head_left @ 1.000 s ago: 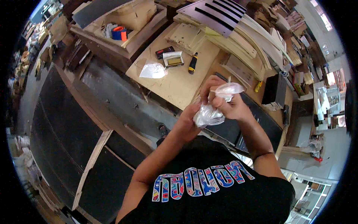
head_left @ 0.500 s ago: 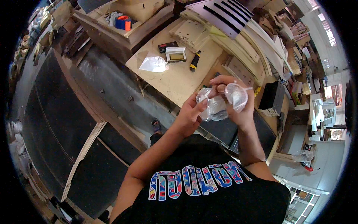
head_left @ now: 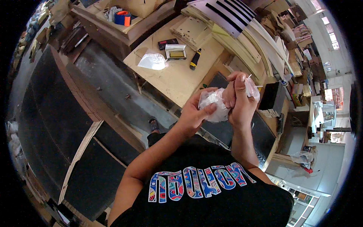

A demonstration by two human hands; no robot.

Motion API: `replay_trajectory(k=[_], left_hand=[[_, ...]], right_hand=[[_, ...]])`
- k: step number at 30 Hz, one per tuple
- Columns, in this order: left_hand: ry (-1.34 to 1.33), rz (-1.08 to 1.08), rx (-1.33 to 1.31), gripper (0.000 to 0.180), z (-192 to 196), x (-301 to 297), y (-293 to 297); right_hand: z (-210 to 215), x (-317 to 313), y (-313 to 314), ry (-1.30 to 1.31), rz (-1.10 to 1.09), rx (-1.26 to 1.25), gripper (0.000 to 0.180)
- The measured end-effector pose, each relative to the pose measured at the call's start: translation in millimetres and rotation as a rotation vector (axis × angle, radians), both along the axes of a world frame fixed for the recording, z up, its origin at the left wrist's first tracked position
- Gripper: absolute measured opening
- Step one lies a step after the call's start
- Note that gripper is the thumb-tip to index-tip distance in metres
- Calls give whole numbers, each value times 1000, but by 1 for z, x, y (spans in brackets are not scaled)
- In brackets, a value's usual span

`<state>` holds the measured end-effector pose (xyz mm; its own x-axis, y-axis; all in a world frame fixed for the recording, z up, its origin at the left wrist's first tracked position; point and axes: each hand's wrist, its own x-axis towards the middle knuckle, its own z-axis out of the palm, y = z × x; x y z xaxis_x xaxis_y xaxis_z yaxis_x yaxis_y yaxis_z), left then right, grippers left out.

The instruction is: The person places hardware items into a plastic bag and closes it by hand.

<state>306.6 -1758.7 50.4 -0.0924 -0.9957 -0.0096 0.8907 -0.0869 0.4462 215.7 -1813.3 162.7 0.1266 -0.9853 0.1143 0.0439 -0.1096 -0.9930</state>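
Left grip [head_left: 193,114] around rounded body of clear plastic bag [head_left: 212,97]; right grip [head_left: 242,103] clenched on its gathered upper part. Yellow-black utility knife [head_left: 195,59] on table [head_left: 168,86].

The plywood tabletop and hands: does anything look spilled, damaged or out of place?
Nothing clearly stands out. On the plywood tabletop, the small white box with yellow contents sits open, with no spill visible. The crumpled clear plastic bag, gripped by the left hand and right hand, shows no obvious tear, though partly covered.
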Motion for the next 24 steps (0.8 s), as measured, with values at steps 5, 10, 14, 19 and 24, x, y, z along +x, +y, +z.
replay_trajectory(k=[5, 10, 14, 19, 24], left_hand=[[-10, -33, 2, 56, -1, -1, -1], [25, -45, 8, 55, -5, 1, -2], [30, -93, 11, 54, -8, 1, -6], [18, -142, 20, 53, -4, -1, -10], [25, -288, 23, 54, -11, -15, -23]], right_hand=[[-4, -2, 3, 96, -8, -57, 38], [-9, 0, 4, 135, 2, -84, 35], [-11, 0, 1, 153, 4, -159, 24], [-13, -5, 3, 101, -27, -108, 12], [-16, -23, 7, 125, -163, -80, 10]])
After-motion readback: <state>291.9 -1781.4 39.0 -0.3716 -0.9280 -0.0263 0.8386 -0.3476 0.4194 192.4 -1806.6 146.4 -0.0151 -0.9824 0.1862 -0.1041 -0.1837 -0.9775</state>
